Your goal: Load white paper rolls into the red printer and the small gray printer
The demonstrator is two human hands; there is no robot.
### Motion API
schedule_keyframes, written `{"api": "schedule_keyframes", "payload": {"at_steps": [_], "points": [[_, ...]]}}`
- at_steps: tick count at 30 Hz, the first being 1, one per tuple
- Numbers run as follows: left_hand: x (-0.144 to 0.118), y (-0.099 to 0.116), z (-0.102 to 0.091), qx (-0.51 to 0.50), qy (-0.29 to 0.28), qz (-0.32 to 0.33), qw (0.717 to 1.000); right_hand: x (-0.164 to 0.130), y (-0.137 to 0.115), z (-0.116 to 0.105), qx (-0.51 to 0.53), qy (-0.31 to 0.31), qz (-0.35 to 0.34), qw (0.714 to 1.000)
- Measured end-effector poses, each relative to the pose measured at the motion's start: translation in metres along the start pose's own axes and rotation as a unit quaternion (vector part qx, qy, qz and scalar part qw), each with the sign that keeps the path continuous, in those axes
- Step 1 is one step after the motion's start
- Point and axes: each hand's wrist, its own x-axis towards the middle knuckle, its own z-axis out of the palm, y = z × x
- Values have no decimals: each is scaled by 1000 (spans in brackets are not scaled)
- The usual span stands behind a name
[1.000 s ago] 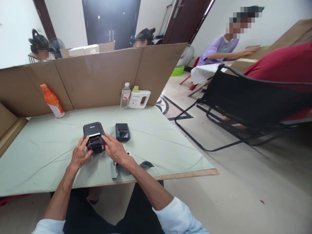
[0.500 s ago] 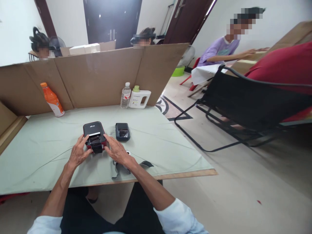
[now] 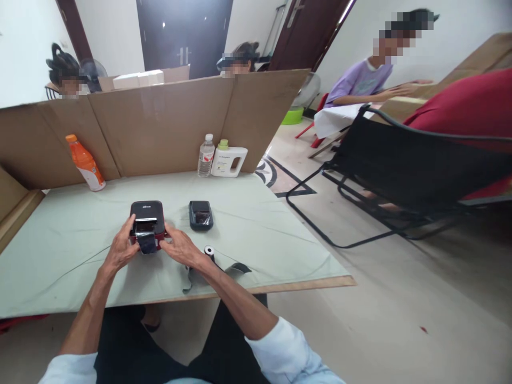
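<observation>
Printer (image 3: 147, 224) lies flat near the table's (image 3: 280, 250) front edge, long axis running front to back, lid end away. Left hand (image 3: 120, 249) and right hand (image 3: 180, 249) clasp its sides, fingers curled, forearms converging.

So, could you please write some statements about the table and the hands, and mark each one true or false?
1. Both hands, left hand and right hand, are on the red and black device. True.
2. The orange bottle lies flat by the near table edge. False: it stands leaning at the cardboard wall, far left.
3. A second small black device lies right of the held one. True.
4. The clear water bottle stands alone. False: a white jug stands beside it.
</observation>
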Motion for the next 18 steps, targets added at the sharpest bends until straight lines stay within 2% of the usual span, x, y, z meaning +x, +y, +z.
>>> {"api": "schedule_keyframes", "payload": {"at_steps": [4, 7, 11, 13, 15, 18], "points": [[-17, -18, -40, 29, 24, -26, 999, 19, -28, 26, -34, -38, 5, 999], [-31, -35, -63, 30, 54, -63, 996, 35, -48, 46, -76, -75, 9, 994], [-43, -55, -75, 12, 82, -105, 991, 41, -59, 74, -97, -112, 11, 989], [-45, -62, -75, 15, 90, -113, 989, 42, -59, 81, -93, -114, 7, 989], [-45, -68, -77, 24, 89, -111, 990, 49, -60, 70, -84, -119, 1, 989], [-44, -68, -83, 64, 72, -87, 992, 60, -68, 26, -56, -121, -32, 991]]}}
